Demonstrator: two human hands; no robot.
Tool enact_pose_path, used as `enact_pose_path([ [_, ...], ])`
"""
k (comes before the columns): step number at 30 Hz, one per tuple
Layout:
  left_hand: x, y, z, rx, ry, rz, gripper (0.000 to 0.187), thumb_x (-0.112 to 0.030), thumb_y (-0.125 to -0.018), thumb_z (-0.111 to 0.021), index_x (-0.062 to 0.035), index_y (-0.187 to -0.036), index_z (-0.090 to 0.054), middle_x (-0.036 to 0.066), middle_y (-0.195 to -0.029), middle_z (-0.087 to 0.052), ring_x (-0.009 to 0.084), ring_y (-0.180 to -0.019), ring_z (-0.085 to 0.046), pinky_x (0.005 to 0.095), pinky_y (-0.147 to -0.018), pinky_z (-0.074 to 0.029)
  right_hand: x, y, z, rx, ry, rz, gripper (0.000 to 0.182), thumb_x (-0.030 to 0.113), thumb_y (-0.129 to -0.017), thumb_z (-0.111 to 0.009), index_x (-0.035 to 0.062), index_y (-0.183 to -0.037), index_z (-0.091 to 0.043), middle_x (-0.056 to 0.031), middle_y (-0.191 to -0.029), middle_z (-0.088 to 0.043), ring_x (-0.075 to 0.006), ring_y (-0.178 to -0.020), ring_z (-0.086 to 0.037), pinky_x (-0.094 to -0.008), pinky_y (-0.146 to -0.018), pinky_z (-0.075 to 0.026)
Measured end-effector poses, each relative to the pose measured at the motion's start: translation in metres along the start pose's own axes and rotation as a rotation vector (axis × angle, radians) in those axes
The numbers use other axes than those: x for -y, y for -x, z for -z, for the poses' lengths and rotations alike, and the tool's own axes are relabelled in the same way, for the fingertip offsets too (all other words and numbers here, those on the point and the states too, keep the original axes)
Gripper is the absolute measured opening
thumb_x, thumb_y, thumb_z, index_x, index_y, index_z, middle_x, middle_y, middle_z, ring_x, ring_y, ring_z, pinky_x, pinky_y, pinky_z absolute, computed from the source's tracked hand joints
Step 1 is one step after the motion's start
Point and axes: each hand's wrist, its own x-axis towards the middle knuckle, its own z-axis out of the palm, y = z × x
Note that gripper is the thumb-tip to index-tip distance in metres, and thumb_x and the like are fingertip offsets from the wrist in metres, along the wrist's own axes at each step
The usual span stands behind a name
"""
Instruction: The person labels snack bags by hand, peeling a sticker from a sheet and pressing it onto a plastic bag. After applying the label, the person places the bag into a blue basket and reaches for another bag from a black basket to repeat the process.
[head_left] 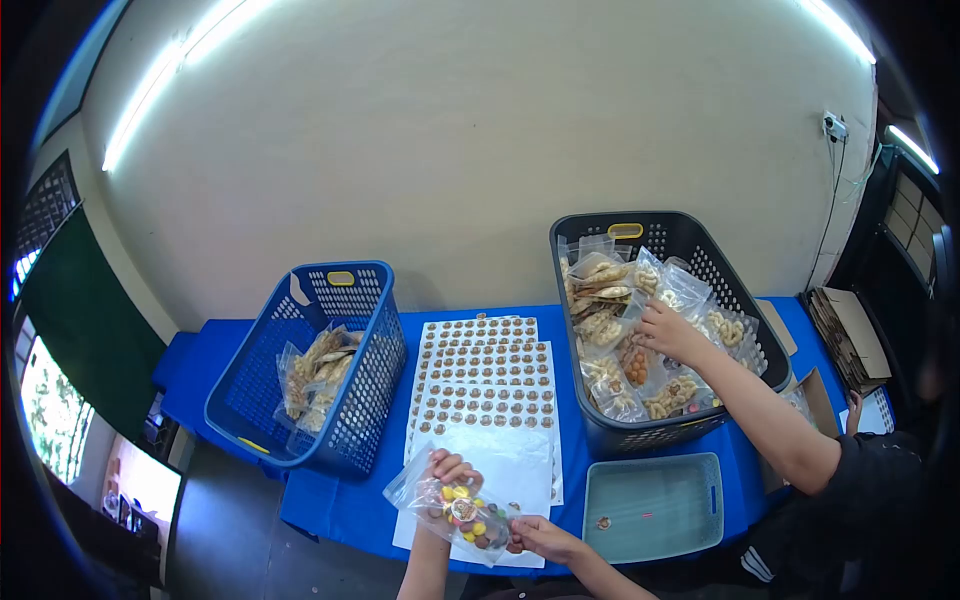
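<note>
A clear bag of colourful round sweets [475, 522] with a round sticker on its front is held up over the white sheets. My left hand [453, 470] grips it from behind near its upper part, fingers curled over. At its lower right corner, my right hand [542, 538] pinches the bag's edge. Beneath and beyond lie sheets of round stickers [490, 385], the nearest with most of its stickers gone. To the right sits a pale green tray [655, 505] with a loose sticker and a small red piece in it.
A blue basket [375, 400] at left and a black basket [665, 432] at right hold snack bags. A co-worker's hand [668, 330] reaches into the black basket from the right. Cardboard [850, 335] stands at far right on the blue table [440, 320].
</note>
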Motion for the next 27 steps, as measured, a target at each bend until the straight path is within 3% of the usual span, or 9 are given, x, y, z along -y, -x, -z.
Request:
enact_pose_path([
  [2,-0.007,-0.003,-0.002,-0.122,-0.051,0.006,0.025,-0.032,-0.089,-0.041,-0.0091,-0.094,-0.05,-0.002,-0.067,-0.046,0.0094,-0.065,-0.047,0.036,-0.082,-0.036,0.001,-0.009,-0.006,0.112,0.022,-0.001,0.025,0.025,-0.087,-0.05,0.0006,-0.083,-0.055,-0.0038,-0.074,-0.055,-0.0078,-0.068,-0.051,-0.0217,-0.064,-0.041],
  [3,-0.012,-0.004,-0.005,-0.182,-0.077,0.008,0.027,-0.034,-0.088,-0.041,-0.009,-0.096,-0.05,-0.001,-0.069,-0.048,0.0098,-0.068,-0.048,0.036,-0.083,-0.036,0.006,-0.012,-0.013,0.018,0.088,0.023,0.024,0.024,-0.087,-0.05,0.0009,-0.082,-0.056,-0.0031,-0.073,-0.055,-0.0079,-0.067,-0.05,-0.0216,-0.063,-0.041],
  [4,-0.017,-0.004,-0.006,-0.225,-0.224,-0.017,0.044,-0.042,-0.089,-0.037,-0.0063,-0.113,-0.044,0.004,-0.091,-0.054,0.0151,-0.088,-0.052,0.0402,-0.088,-0.036,0.01,-0.015,-0.019,-0.077,0.154,0.047,0.024,0.023,-0.087,-0.05,0.0011,-0.081,-0.056,-0.0025,-0.071,-0.055,-0.0079,-0.065,-0.05,-0.0215,-0.062,-0.041],
  [8,-0.029,0.01,-0.031,-0.268,-0.612,0.104,0.066,-0.052,-0.088,-0.022,0.0017,-0.125,-0.031,0.013,-0.121,-0.044,0.0234,-0.109,-0.046,0.0429,-0.095,-0.033,0.02,-0.034,-0.03,-0.356,0.322,0.368,0.018,0.017,-0.085,-0.053,0.0019,-0.077,-0.057,-0.0033,-0.069,-0.057,-0.0083,-0.061,-0.05,-0.0208,-0.059,-0.04],
  [11,-0.045,0.021,-0.006,-0.393,-1.017,0.217,0.058,-0.046,-0.09,-0.028,0.002,-0.122,-0.036,0.012,-0.115,-0.049,0.0211,-0.104,-0.05,0.0356,-0.091,-0.038,0.016,-0.05,-0.038,-0.472,0.433,0.461,0.018,0.018,-0.085,-0.054,0.0014,-0.077,-0.057,-0.0036,-0.069,-0.057,-0.0084,-0.061,-0.05,-0.021,-0.058,-0.04],
  [12,-0.041,0.021,-0.016,-0.408,-1.177,0.225,0.047,-0.036,-0.091,-0.036,0.0026,-0.117,-0.042,0.01,-0.107,-0.054,0.0166,-0.096,-0.054,0.0286,-0.084,-0.042,0.014,-0.055,-0.043,-0.499,0.465,0.469,0.018,0.018,-0.084,-0.054,0.0013,-0.077,-0.058,-0.0036,-0.069,-0.057,-0.0084,-0.062,-0.05,-0.0211,-0.058,-0.04],
  [15,-0.05,0.024,-0.011,-0.316,-1.287,0.106,0.037,-0.027,-0.09,-0.042,0.0031,-0.111,-0.047,0.008,-0.099,-0.057,0.0127,-0.089,-0.056,0.0259,-0.08,-0.044,0.004,-0.067,-0.061,-0.533,0.462,0.443,0.02,0.021,-0.084,-0.056,0.0024,-0.076,-0.057,-0.0005,-0.067,-0.056,-0.0058,-0.062,-0.049,-0.0201,-0.057,-0.039],
  [22,-0.077,0.032,-0.004,-0.321,-1.263,0.301,0.037,-0.026,-0.089,-0.046,0.0035,-0.111,-0.048,0.008,-0.096,-0.058,0.0114,-0.085,-0.055,0.0253,-0.076,-0.044,-0.007,-0.067,-0.091,-0.581,0.464,0.373,0.02,0.022,-0.083,-0.058,0.0029,-0.077,-0.057,0.0012,-0.065,-0.053,-0.0045,-0.058,-0.046,-0.02,-0.055,-0.037],
  [27,-0.091,0.022,-0.012,-0.353,-1.045,0.305,0.032,-0.024,-0.086,-0.051,0.0022,-0.105,-0.051,0.008,-0.091,-0.059,0.0112,-0.08,-0.056,0.0259,-0.073,-0.045,-0.029,-0.08,-0.092,-0.609,0.738,0.523,0.021,0.022,-0.081,-0.059,0.0019,-0.077,-0.059,0.0018,-0.063,-0.053,-0.0048,-0.058,-0.045,-0.0209,-0.054,-0.037],
])
